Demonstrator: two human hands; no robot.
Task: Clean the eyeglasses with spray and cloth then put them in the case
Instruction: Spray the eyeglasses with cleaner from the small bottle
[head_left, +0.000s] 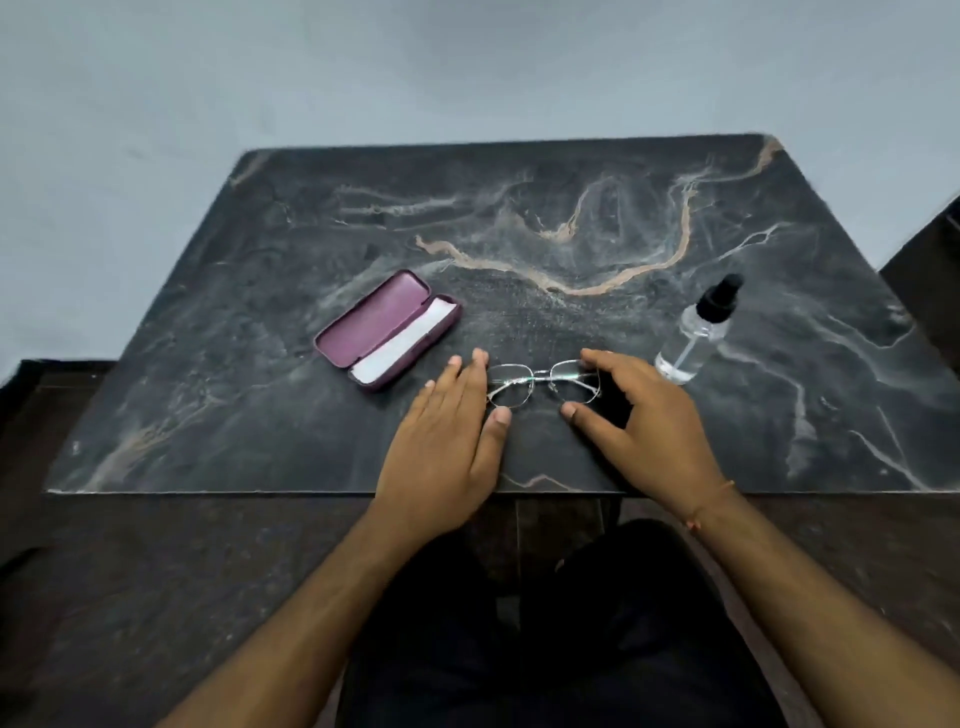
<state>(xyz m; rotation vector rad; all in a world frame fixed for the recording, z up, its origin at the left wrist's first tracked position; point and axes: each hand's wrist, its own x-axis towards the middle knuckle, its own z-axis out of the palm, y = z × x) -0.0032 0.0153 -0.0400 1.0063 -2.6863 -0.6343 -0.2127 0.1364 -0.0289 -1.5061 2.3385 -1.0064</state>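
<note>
Thin metal-framed eyeglasses (540, 384) lie folded on the dark marble table (519, 234), near its front edge. My left hand (447, 441) rests flat at the left end of the frame, fingers apart, thumb tip just under the left lens. My right hand (644, 415) arches over the right end, index finger above and thumb below the right lens, without lifting the glasses. A maroon glasses case (387, 330) lies open to the left, with a white cloth (400, 343) in its lower half. A clear spray bottle (696, 332) with a black nozzle stands to the right.
The table ends at a pale wall behind. Its front edge runs just under my wrists, with my dark-clothed lap below. Dark furniture shows at the far right and at the left edge.
</note>
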